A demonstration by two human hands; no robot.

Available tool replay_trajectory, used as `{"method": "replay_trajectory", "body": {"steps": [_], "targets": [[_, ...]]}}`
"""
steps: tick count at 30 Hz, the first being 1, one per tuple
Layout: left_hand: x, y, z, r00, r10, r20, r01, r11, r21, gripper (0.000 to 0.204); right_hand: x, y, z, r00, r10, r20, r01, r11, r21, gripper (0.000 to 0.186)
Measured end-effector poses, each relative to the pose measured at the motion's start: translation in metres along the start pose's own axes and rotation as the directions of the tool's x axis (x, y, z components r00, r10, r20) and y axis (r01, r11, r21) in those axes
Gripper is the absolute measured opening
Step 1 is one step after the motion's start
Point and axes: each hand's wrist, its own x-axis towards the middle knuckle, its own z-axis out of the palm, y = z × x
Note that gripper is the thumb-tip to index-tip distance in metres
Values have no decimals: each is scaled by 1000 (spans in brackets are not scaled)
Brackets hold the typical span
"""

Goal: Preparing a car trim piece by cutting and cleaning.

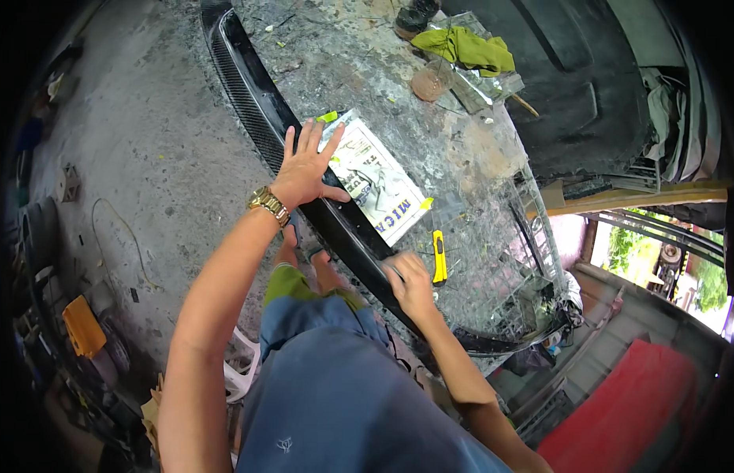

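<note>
A long, curved black part with a carbon-fibre weave (253,118), like a car lip or spoiler, runs along the near edge of the worktable. My left hand (304,169), with a gold watch on the wrist, lies on it with fingers spread. Farther right along the part, my right hand (412,282) is closed and rests against its surface. Whatever those curled fingers hold, if anything, is hidden. Just beyond the part lies a white printed sheet (398,206) with a crumpled grey-white piece (375,183) on it. A yellow utility knife (439,257) lies right of the sheet.
The worktable (477,150) is grey and stained. Toward its far side are a green cloth (465,49) and a round brownish container (430,81). A large black panel (580,87) stands beyond. A red cover (631,402) is at lower right, and a white plastic chair (241,366) stands beside me.
</note>
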Motion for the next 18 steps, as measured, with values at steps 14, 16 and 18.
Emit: {"method": "replay_trajectory", "body": {"steps": [14, 16, 18], "targets": [[1, -2, 0, 999, 18, -39, -20, 999, -37, 137, -10, 2, 3, 997, 74, -10, -74, 997, -8, 9], [2, -2, 1, 999, 22, -35, -23, 999, -30, 137, 14, -10, 8, 998, 56, -25, -56, 998, -8, 8], [3, -3, 0, 1000, 17, -24, -17, 1000, -13, 137, 13, -9, 8, 998, 66, -21, -66, 998, -2, 8]]}}
